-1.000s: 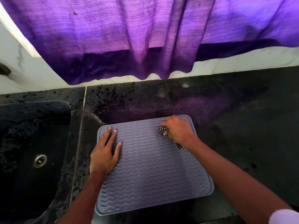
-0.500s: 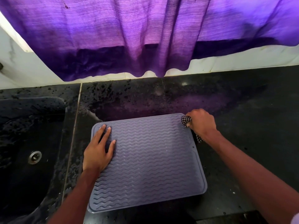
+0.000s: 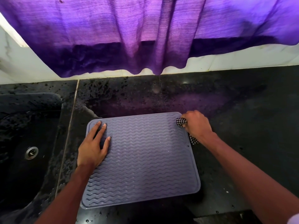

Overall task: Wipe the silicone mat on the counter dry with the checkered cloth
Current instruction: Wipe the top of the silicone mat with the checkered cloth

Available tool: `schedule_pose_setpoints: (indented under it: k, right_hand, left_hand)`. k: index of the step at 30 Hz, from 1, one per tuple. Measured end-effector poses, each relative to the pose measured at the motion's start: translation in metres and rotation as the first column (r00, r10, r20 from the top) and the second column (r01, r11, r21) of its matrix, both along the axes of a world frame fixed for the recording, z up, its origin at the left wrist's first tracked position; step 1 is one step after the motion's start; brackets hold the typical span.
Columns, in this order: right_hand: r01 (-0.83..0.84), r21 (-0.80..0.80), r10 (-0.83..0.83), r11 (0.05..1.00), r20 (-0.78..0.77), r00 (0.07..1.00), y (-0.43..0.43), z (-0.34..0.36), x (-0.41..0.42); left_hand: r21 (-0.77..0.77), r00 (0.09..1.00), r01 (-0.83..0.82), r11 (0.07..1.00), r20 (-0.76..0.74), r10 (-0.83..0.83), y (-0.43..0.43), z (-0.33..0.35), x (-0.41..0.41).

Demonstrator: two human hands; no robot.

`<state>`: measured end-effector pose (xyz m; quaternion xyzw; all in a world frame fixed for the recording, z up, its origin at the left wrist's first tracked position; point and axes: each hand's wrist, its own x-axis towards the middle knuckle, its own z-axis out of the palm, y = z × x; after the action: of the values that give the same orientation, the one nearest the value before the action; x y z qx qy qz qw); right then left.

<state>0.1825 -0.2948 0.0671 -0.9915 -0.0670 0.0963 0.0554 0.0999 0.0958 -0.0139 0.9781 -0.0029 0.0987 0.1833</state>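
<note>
Mat: grey silicone mat (image 3: 142,160) w/ wavy ridges, flat on black counter (image 3: 242,118), just right of sink; long edges run roughly left-right, near edge close to counter front.
Left hand: left hand (image 3: 93,145) palm down on mat's left part, near far-left corner; fingers straight, slightly spread, tips flat on ridges.
Right hand: right hand (image 3: 196,125) at mat's far-right corner, fingers curled round bunched cloth, knuckles up.
Cloth: black-white checkered cloth (image 3: 181,122) wadded in right fist, touching mat's right edge; a tail shows under wrist, on counter beside mat.
Sink: dark sink (image 3: 24,126) at left, metal drain (image 3: 31,153) in basin.
Backdrop: purple curtain (image 3: 145,38) hangs over white wall (image 3: 242,62), hem just above counter's back edge.
</note>
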Motion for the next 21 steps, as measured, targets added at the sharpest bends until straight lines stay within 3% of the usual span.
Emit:
schedule_pose_setpoints:
  k: [9,12,15,18,21]
  right_hand:
    - [-0.041,0.060,0.045,0.997,-0.066,0.997,-0.015,-0.006,-0.043]
    - [-0.011,0.259,0.029,0.966,-0.064,0.998,-0.020,-0.005,-0.049]
    - [0.059,0.541,-0.030,0.839,-0.062,0.998,-0.003,-0.002,-0.062]
    - [0.113,0.659,-0.101,0.744,-0.056,0.993,0.027,-0.001,-0.075]
    - [0.115,0.680,-0.061,0.724,-0.104,0.993,0.059,-0.003,-0.076]
  left_hand:
    - [-0.003,1.000,-0.008,1.000,-0.009,0.008,-0.001,0.002,-0.001]
    - [-0.019,1.000,-0.004,1.000,-0.010,0.003,0.001,0.001,-0.001]
    - [-0.013,1.000,0.007,1.000,-0.028,-0.007,0.002,-0.002,-0.002]
    - [-0.055,1.000,0.000,0.998,-0.026,-0.002,0.003,-0.003,-0.007]
    - [-0.099,1.000,-0.010,0.995,0.027,0.013,0.006,-0.006,-0.020]
